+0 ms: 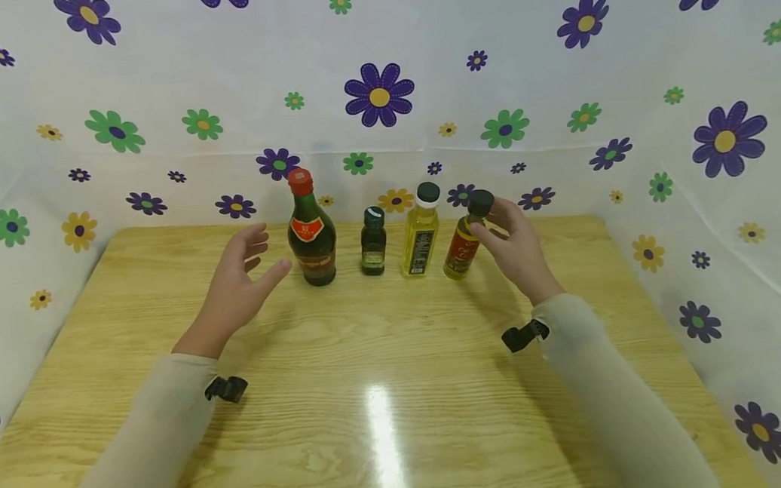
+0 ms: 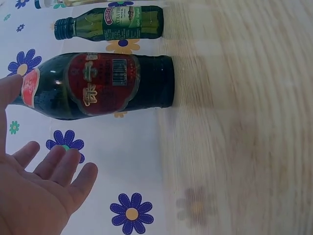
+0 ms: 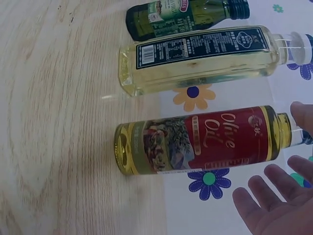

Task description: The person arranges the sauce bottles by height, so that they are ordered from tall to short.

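Note:
In the head view, a dark green bottle [image 1: 313, 238] with a red cap stands on the left of a row, and my left hand [image 1: 242, 278] is beside it, thumb and fingers spread apart. The left wrist view shows that bottle's red label [image 2: 102, 83] past my thumb. At the row's right end stands an olive oil bottle [image 1: 462, 246] with a black cap and red label. My right hand [image 1: 514, 244] is around its neck and cap from the right. In the right wrist view, the thumb [image 3: 302, 115] is close to the neck and the fingers [image 3: 266, 196] are spread, apart from the body.
Between these stand a small dark green bottle [image 1: 373, 241] and a clear bottle of pale yellow oil [image 1: 420, 230] with a black label. All are near the back edge of the wooden table [image 1: 306, 401]. A flowered white cloth [image 1: 322, 44] hangs behind and at the sides.

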Motion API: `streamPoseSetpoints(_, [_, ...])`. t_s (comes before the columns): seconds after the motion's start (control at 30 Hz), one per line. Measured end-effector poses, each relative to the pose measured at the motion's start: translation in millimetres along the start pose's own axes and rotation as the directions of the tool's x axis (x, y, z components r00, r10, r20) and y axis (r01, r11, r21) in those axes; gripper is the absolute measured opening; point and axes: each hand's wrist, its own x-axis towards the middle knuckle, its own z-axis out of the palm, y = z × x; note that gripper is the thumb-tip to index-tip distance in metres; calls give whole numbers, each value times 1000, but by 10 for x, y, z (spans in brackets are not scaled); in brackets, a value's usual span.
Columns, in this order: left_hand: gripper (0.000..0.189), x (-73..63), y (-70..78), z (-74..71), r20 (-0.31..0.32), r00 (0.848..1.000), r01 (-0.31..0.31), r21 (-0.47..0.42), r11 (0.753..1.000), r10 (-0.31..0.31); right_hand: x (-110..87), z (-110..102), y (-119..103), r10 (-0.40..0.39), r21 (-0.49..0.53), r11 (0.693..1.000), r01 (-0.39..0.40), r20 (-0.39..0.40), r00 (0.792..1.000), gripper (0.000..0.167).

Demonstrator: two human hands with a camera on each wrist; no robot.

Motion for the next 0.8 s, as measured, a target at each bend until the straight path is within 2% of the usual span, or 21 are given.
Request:
streamPoseSetpoints(0.2, [76, 46, 45, 84, 5, 1000, 30, -37, 999, -30, 59, 72, 9, 16, 8, 1000, -16, -38, 999, 53])
streamPoseSetpoints(0.37, [78, 99, 68, 129, -1, 999, 38, -39, 999, -38, 71, 131, 49, 1, -35, 999, -3, -67, 998, 42])
streamPoseSetpoints(0.53, [79, 180, 112, 195, 10, 999, 53, -71, 996, -52, 59, 149, 117, -15, -59, 998, 10, -76, 997, 44])
streamPoseSetpoints(0.7, [81, 300, 102, 287, 3, 998, 65, -103, 993, -65, 66, 161, 158, -43, -41, 998, 40, -66, 997, 45])
streamPoseSetpoints(0.8, [83, 352, 101, 337, 10, 996, 85, -113, 990, -84, 61, 163, 162, -32, -31, 999, 30, -64, 997, 47])
